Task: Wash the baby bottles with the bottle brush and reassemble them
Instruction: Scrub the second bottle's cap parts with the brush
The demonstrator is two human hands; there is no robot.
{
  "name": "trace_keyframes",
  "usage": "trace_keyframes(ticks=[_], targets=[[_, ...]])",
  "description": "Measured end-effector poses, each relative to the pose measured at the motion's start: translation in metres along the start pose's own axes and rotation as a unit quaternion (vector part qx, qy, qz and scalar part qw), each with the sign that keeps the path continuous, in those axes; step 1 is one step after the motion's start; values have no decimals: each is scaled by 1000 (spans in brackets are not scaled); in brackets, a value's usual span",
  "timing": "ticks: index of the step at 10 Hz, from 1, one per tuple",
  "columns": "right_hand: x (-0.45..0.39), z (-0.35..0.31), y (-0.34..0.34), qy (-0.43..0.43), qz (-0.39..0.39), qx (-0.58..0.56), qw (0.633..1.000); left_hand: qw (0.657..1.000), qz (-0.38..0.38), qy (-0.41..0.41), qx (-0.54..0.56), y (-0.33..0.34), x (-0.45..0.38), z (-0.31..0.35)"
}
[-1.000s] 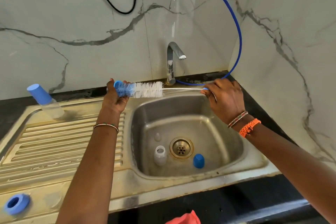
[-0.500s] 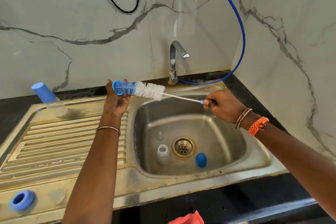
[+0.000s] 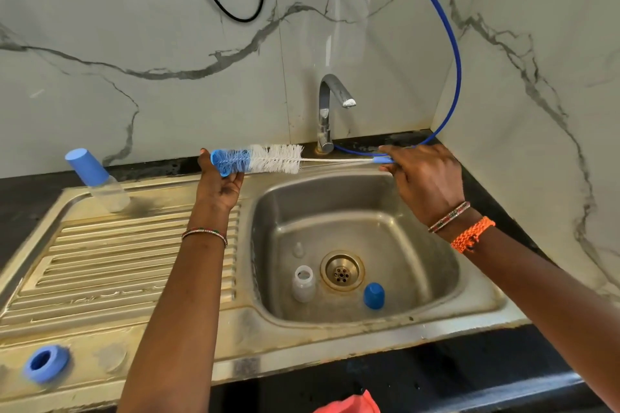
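Bottle brush (image 3: 265, 159) lies level along sink's back edge: right hand (image 3: 424, 181) pinches handle, left hand (image 3: 218, 183) cups bristle tip. Open bottle (image 3: 303, 283) is below, nearer left hand.

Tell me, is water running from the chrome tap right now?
No, the curved chrome tap shows no stream, and the steel sink basin below looks free of flowing water.

The sink (image 3: 436, 278) is dull, stained steel with a ribbed drainboard; the tap (image 3: 327, 104) is shiny chrome. The bottle brush (image 3: 265, 159) has soft blue and white bristles. Glossy veined marble wall (image 3: 167, 43); matt black worktop (image 3: 436, 375).
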State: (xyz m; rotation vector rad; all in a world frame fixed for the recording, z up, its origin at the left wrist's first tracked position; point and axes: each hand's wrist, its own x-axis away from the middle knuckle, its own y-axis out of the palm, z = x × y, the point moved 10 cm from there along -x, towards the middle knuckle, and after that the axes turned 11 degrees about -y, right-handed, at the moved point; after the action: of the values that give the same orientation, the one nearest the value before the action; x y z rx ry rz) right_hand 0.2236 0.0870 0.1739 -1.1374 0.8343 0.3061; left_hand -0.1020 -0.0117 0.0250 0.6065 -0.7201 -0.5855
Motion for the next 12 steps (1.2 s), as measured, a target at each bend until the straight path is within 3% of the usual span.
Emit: trace_keyframes(ticks=[1, 2, 3, 4, 5, 6, 7, 8, 9, 10, 11, 12], targets=[[1, 3, 21, 55, -104, -88, 989, 1000, -3, 12, 3, -2, 3, 2], [42, -7, 76, 279, -369, -456, 760, 998, -25, 2, -54, 1, 4, 0], [47, -14, 77, 334, -402, -509, 684, 999, -25, -6, -43, -1, 6, -4], [6, 6, 38, 155, -255, -170, 939, 999, -1, -1, -46, -9, 4, -5], [-17, -17, -18, -1, 4, 41, 999, 997, 37, -14, -68, -9, 3, -9], [-17, -15, -21, -4, 42, 17, 999, 998, 32, -15, -61, -2, 5, -12], [8, 11, 42, 218, -249, -245, 911, 999, -6, 0, -46, -3, 4, -5], [53, 0, 75, 385, -399, -459, 694, 998, -41, -3, -36, -1, 5, -2], [26, 15, 56, 230, -312, -290, 875, 997, -43, -4, -57, 0, 9, -2], [-6, -8, -7, -10, -51, 33, 998, 995, -6, -11, -97, -1, 13, -5], [-3, -29, -16, -102, 29, 68, 992, 994, 31, -23, -105, -3, 11, -9], [5, 1, 32, 146, -215, -229, 938, 997, -6, -22, -79, -1, 6, -8]])
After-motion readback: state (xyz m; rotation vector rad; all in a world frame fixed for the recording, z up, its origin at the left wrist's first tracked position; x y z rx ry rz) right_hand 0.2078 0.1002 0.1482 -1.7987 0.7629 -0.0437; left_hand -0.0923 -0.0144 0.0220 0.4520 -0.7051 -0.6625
